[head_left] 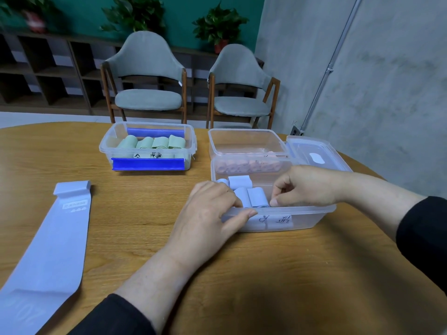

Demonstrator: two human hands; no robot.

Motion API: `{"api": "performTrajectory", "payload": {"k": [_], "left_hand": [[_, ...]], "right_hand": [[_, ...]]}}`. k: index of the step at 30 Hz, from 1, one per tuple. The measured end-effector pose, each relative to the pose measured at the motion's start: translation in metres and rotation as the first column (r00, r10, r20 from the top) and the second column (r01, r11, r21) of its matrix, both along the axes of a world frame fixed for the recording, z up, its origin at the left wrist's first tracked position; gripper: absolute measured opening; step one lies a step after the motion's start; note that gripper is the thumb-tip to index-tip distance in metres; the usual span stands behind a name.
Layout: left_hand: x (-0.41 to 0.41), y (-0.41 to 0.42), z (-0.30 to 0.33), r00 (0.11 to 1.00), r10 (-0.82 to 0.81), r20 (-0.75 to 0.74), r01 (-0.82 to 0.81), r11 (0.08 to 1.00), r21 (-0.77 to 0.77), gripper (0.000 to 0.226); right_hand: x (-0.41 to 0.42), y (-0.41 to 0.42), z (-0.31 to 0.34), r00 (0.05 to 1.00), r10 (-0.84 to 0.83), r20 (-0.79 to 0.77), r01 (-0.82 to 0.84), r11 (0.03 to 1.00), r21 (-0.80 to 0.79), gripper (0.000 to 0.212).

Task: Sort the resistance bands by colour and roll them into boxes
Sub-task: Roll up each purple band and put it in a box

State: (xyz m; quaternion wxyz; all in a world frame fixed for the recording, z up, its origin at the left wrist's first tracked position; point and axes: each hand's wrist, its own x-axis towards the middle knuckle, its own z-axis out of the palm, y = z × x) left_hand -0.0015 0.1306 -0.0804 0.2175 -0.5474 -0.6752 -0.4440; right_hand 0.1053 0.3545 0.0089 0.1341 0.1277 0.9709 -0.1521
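The table (145, 213) is grained wood, lightly glossy. Boxes (278, 216) are clear plastic (slightly frosted). The band (55, 238) at lower left looks matt, rubbery.

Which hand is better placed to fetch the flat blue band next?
Left, probably. The left hand only rests on the near box rim, on the same side as the flat band. The right hand is inside the box, fingers curled at the blue rolls.
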Motion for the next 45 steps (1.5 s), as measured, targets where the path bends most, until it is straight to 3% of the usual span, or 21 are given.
{"api": "performTrajectory", "payload": {"k": [2,4,7,10,12,17,21,23,26,30,35,37,41,45], "left_hand": [[0.001,-0.001,0.002,1.0,-0.011,-0.013,0.012,0.999,0.046,0.036],[0.005,-0.004,0.008,0.999,-0.017,-0.029,0.02,0.994,0.104,0.035],[0.016,-0.01,0.023,1.0,0.007,-0.024,-0.002,0.984,0.179,0.029],[0.024,-0.03,0.046,0.998,0.027,0.05,-0.04,0.961,0.273,0.035],[0.023,-0.056,0.059,0.996,0.046,0.077,-0.068,0.948,0.312,0.032],[0.0,-0.15,0.062,0.981,0.18,0.076,-0.194,0.947,0.256,0.019],[-0.024,-0.232,0.036,0.851,0.384,0.358,-0.412,0.911,0.0,0.011],[-0.027,-0.263,0.017,0.737,0.43,0.522,-0.414,0.897,-0.154,0.016],[-0.022,-0.29,0.0,0.66,0.474,0.583,-0.389,0.879,-0.275,0.024],[-0.012,-0.297,0.003,0.698,0.422,0.579,-0.309,0.906,-0.288,0.026],[-0.009,-0.301,0.005,0.721,0.405,0.562,-0.255,0.909,-0.329,0.006],[-0.008,-0.301,0.003,0.717,0.427,0.552,-0.283,0.901,-0.329,0.013],[0.0,-0.293,0.014,0.63,0.438,0.641,-0.39,0.893,-0.226,0.007],[0.001,-0.282,0.033,0.529,0.471,0.706,-0.435,0.865,-0.25,0.01]], "right_hand": [[0.004,-0.006,0.005,0.997,-0.023,-0.072,0.025,0.999,0.027,0.03],[0.008,-0.012,0.01,0.968,-0.062,-0.244,0.08,0.995,0.064,0.039],[0.01,-0.035,0.018,0.83,-0.092,-0.551,0.122,0.992,0.018,0.047],[0.002,-0.081,0.018,0.683,-0.048,-0.729,0.017,0.999,-0.05,0.047],[-0.007,-0.119,0.011,0.638,-0.027,-0.769,-0.06,0.995,-0.084,0.04],[-0.027,-0.218,-0.029,0.698,0.037,-0.715,-0.27,0.939,-0.215,0.004],[-0.044,-0.28,-0.067,0.8,0.136,-0.585,-0.374,0.874,-0.309,0.033],[-0.05,-0.301,-0.08,0.821,0.13,-0.556,-0.378,0.854,-0.357,0.045],[-0.058,-0.319,-0.089,0.835,0.039,-0.548,-0.316,0.851,-0.421,0.046],[-0.064,-0.328,-0.087,0.84,0.057,-0.539,-0.294,0.884,-0.364,0.005],[-0.062,-0.329,-0.071,0.838,-0.073,-0.541,-0.239,0.842,-0.484,0.007],[-0.06,-0.328,-0.065,0.826,-0.135,-0.548,-0.214,0.823,-0.526,0.008],[-0.055,-0.333,-0.059,0.798,-0.197,-0.57,-0.2,0.806,-0.558,0.007],[-0.055,-0.343,-0.053,0.762,-0.219,-0.61,-0.211,0.806,-0.553,0.005]]}}
